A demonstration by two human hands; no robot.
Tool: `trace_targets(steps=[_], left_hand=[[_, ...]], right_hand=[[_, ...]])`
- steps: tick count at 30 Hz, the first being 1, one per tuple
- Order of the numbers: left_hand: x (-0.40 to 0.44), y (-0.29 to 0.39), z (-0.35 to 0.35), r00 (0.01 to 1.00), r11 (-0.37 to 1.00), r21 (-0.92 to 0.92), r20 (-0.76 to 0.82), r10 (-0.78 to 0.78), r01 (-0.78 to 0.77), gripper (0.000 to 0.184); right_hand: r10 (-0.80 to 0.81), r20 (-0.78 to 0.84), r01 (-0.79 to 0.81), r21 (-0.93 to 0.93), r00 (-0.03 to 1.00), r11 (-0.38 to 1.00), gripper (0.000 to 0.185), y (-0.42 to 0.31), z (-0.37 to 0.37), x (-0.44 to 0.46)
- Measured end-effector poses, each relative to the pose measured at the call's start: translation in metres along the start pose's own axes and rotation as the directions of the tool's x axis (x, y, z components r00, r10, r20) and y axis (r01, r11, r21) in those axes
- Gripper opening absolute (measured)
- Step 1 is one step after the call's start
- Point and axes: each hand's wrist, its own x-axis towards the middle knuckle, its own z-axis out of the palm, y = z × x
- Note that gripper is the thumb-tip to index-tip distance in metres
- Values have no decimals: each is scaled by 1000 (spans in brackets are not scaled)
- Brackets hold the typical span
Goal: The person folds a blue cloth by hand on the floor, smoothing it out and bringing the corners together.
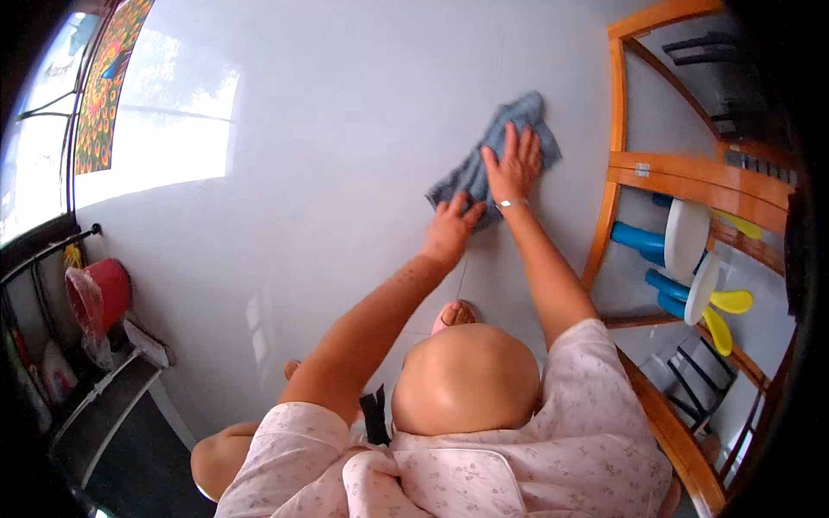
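Flatly, a blue-grey cloth [473,177] was pressed against the pale floor [302,190] by two hands.
The right hand [515,166] was laid palm-down on the cloth's upper part, its fingers extended and nothing clasped, with a silvery band [512,203] worn at the wrist; the left hand [451,231] was set at the lower edge, fingers parted, though whether any fabric was pinched beneath could not be told. The cloth was spread ahead of the knees, left of an orange-brown wooden frame [699,177].

A blue-grey cloth [474,175] lies on the pale floor [345,129]
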Motion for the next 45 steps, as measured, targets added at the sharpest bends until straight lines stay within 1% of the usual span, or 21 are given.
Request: trace_targets(steps=[1, 3, 4, 6, 9, 10, 14, 16, 17, 18, 22, 24, 25, 28, 29, 33, 35, 36, 38, 42, 45], left_hand=[[0, -7, -2, 1000, 999, 32, -15, -3, 3, 64], [-10, -43, -35, 984, 990, 49, -131, -123, 130, 62], [-11, -46, -34, 984, 990, 93, -152, -93, 108, 59], [-40, -84, -70, 955, 951, 178, -203, -216, 253, 64], [-84, -111, -101, 899, 868, 254, -225, -376, 426, 60], [-83, -101, -103, 894, 852, 281, -215, -393, 442, 58], [-106, -105, -111, 864, 815, 288, -189, -467, 504, 57], [-113, -100, -97, 892, 840, 300, -141, -430, 453, 55], [-114, -87, -90, 895, 823, 355, -226, -385, 444, 46], [-120, -75, -63, 860, 840, 240, -298, -414, 487, 42], [-128, -77, -57, 880, 883, 186, -303, -365, 431, 45], [-136, -86, -61, 893, 916, 189, -360, -271, 354, 53], [-135, -88, -63, 883, 932, 132, -389, -263, 337, 65], [-120, -96, -77, 882, 917, 98, -333, -335, 386, 66], [-113, -104, -80, 890, 924, 121, -338, -305, 362, 69], [-89, -134, -101, 903, 921, 178, -329, -275, 346, 62], [-74, -142, -123, 821, 843, 119, -331, -464, 524, 52], [-69, -144, -138, 790, 844, 86, -414, -453, 529, 42], [-68, -152, -169, 785, 838, 123, -442, -434, 532, 40], [-115, -135, -228, 881, 910, 158, -359, -309, 384, 47], [-173, -139, -236, 897, 915, -7, -196, -396, 403, 45]], right_hand=[[28, -4, -27, 37, 1000, 999, 62, -4, 1, 1], [-213, 30, 207, 131, 977, 969, 62, -70, 27, 30], [-194, 98, 184, 109, 976, 977, 63, -72, 25, 31], [-408, 137, 365, 258, 903, 895, 67, -139, 46, 32], [-480, 342, 402, 275, 808, 873, 71, -198, 33, 14], [-495, 273, 426, 277, 825, 862, 75, -194, 32, 13], [-595, 299, 529, 278, 746, 802, 84, -181, 37, 10], [-670, 328, 584, 330, 666, 741, 83, -165, 16, 2], [-705, 373, 614, 348, 603, 709, 82, -147, -1, 3], [-751, 424, 667, 360, 506, 652, 82, -132, -13, -4], [-741, 511, 715, 304, 436, 630, 80, -109, -32, -1], [-833, 441, 869, 199, 333, 452, 77, -99, -40, -2], [-826, 449, 866, 192, 340, 461, 77, -96, -38, -1], [-881, 392, 873, 290, 266, 393, 59, -102, -23, 13], [-891, 358, 843, 353, 279, 405, 48, -107, -17, 15], [-903, 266, 804, 417, 337, 423, 42, -143, 6, 38], [-771, 394, 674, 380, 501, 633, 40, -171, 1, 52], [-773, 302, 661, 400, 559, 635, 40, -178, 7, 56], [-723, 305, 581, 442, 619, 684, 42, -196, -10, 58], [-708, 382, 480, 538, 594, 693, 45, -209, -42, 33], [-770, 434, 399, 674, 467, 622, 64, -212, -53, -12]])
